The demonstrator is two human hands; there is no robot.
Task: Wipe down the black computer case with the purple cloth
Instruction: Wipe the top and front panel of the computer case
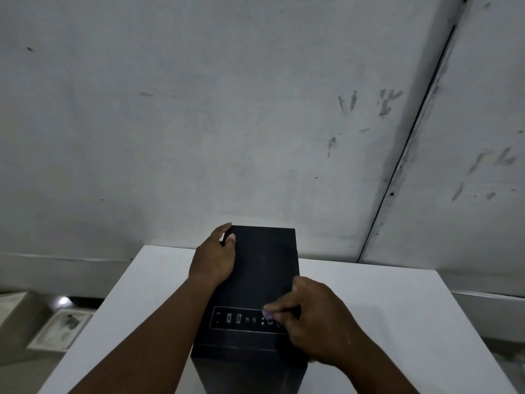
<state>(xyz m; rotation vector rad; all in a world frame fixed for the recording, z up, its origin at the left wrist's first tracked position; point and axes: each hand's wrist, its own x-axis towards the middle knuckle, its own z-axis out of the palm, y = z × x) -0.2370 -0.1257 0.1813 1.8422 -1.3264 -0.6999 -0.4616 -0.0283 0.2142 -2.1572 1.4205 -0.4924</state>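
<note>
My left hand (213, 260) curls over the far left edge of the matte black boxy computer case (261, 282) standing on the smooth white table (383, 308). My right hand (309, 317) pinches a small purple cloth (268, 314) against its port strip.

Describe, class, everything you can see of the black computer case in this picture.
The computer case is a matt black box standing upright on a white table, seen from above. Its top is plain and dark, with an outlined strip of ports and buttons near the front edge. The left hand holds its far left corner, fingers over the edge. The right hand presses a bit of purple cloth onto the strip's right end. The front face is barely visible.
</note>
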